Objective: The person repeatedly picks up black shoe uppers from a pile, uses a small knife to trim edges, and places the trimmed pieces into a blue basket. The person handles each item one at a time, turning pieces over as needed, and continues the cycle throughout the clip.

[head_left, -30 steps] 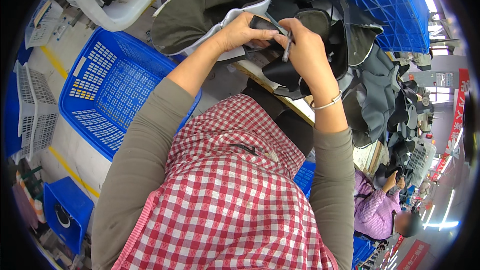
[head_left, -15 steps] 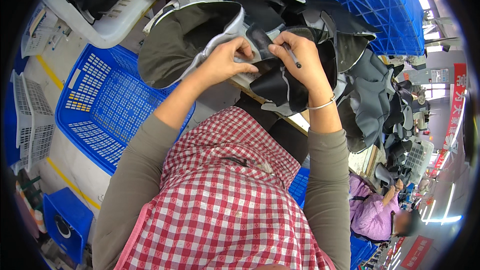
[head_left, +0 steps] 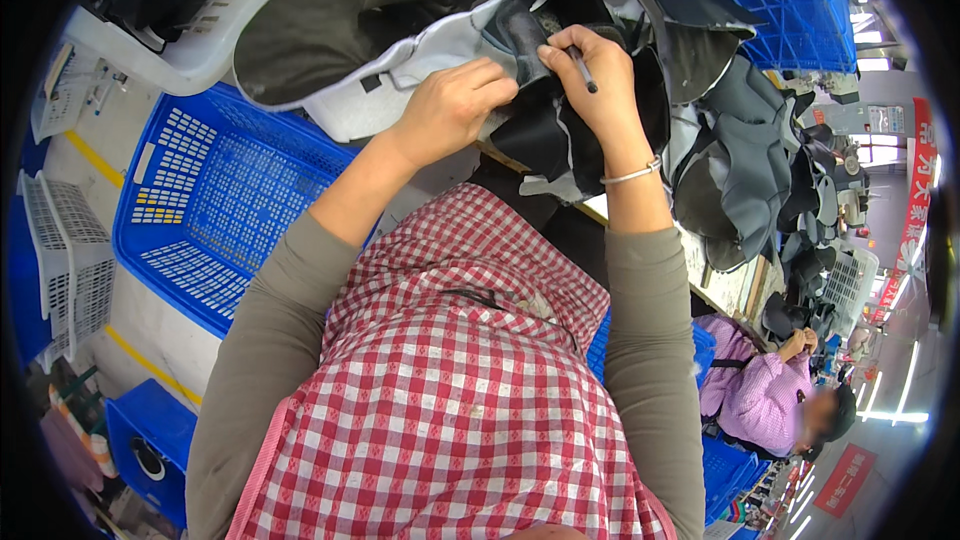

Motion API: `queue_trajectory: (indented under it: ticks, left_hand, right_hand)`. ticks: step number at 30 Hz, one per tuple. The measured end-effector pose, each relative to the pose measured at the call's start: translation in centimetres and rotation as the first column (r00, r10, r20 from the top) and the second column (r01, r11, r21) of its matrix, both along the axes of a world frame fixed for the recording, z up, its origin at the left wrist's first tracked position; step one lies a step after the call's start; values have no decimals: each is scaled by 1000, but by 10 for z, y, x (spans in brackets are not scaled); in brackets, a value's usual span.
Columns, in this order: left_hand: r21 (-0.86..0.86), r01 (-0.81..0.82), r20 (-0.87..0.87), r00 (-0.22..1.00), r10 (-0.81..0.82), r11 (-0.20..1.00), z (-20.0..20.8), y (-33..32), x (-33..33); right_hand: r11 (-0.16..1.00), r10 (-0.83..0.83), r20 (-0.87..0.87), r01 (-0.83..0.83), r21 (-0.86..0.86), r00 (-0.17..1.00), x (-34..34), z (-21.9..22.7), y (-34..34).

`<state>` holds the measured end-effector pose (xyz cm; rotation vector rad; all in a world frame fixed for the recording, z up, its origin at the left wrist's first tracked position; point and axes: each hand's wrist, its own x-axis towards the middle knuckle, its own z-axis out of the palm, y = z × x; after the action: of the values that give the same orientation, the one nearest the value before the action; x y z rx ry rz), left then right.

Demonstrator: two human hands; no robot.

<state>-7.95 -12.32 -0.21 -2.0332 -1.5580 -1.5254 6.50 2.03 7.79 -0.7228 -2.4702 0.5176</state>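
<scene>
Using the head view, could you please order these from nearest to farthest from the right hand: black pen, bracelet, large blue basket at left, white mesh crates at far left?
1. Black pen: held in the right hand.
2. Bracelet: on the right wrist.
3. Large blue basket: well to the left.
4. White mesh crates: farther left, beyond the basket.

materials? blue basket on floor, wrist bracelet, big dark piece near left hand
Blue basket: likely moulded plastic, semi-gloss; regular slots, uniform colour.
Bracelet: probably polished metal; silvery with highlights.
Big dark piece: perhaps fabric or synthetic leather, mostly matte; curves softly, can't tell which.
</scene>
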Motion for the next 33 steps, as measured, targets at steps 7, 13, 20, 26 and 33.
queue_trajectory:
  ticks: [7, 13, 20, 26, 33]
  left_hand:
    - [-112, 99, -157, 981, -116, 989, -12, -28, 5]
    - [37, -147, 192, 972, 137, 989, 3, -58, -28]
    - [409, -750, 501, 661, 559, 520, 144, -48, -188]
    - [419, -809, 189, 522, 832, 413, 165, -12, -269]
    - [-378, -773, 10, 546, 838, 509, -12, 25, -331]
  right_hand:
    - [922, -306, -127, 328, 208, 943, 24, -2, 41]
    - [796, -300, -612, -161, -583, 732, 110, 49, 53]
    - [762, -420, -886, -455, -461, 195, 212, 86, 31]
    - [623, -490, -825, -550, -557, 281, 276, 104, -18]
    - [796, -416, -855, -331, -507, 309, 272, 83, -19]
